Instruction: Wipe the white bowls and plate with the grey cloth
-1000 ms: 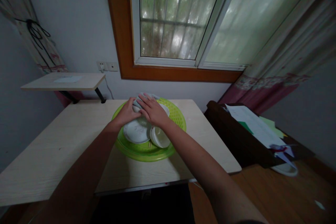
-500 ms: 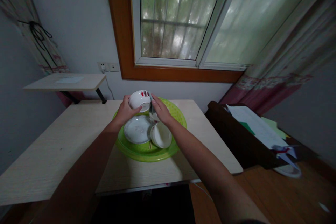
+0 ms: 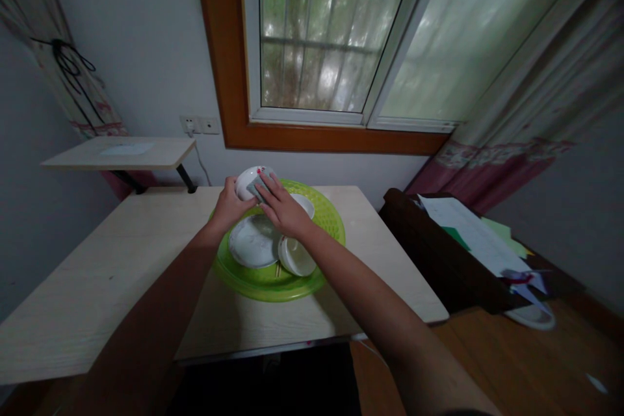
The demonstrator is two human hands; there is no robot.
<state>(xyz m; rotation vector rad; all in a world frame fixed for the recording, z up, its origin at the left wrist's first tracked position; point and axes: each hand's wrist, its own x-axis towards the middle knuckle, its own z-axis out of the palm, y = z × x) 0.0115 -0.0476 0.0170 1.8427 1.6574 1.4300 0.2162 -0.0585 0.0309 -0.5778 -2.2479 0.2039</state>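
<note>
My left hand (image 3: pixel 231 206) grips a white bowl (image 3: pixel 245 183) with a red pattern, tipped on its side above the tray. My right hand (image 3: pixel 281 203) presses a grey cloth (image 3: pixel 260 188) flat against the bowl's outside, its fingers over the cloth. Below them is a round green plastic tray (image 3: pixel 273 291). On it lie a white plate (image 3: pixel 253 242), a white bowl tilted on its side (image 3: pixel 298 257), and another white dish (image 3: pixel 305 204) partly hidden by my right hand. Tips of chopsticks (image 3: pixel 277 270) show between the plate and the tilted bowl.
The tray rests on a pale wooden table (image 3: pixel 121 273). A small raised shelf (image 3: pixel 166 155) stands at the back left, near a wall socket (image 3: pixel 199 125). To the right, a dark brown piece of furniture (image 3: pixel 414 240) holds papers (image 3: pixel 463 234). A window is ahead.
My right hand has moved left with the cloth, from the bowl's right edge onto its outer side. The bowl has turned slightly, and the dish behind my right hand shows more.
</note>
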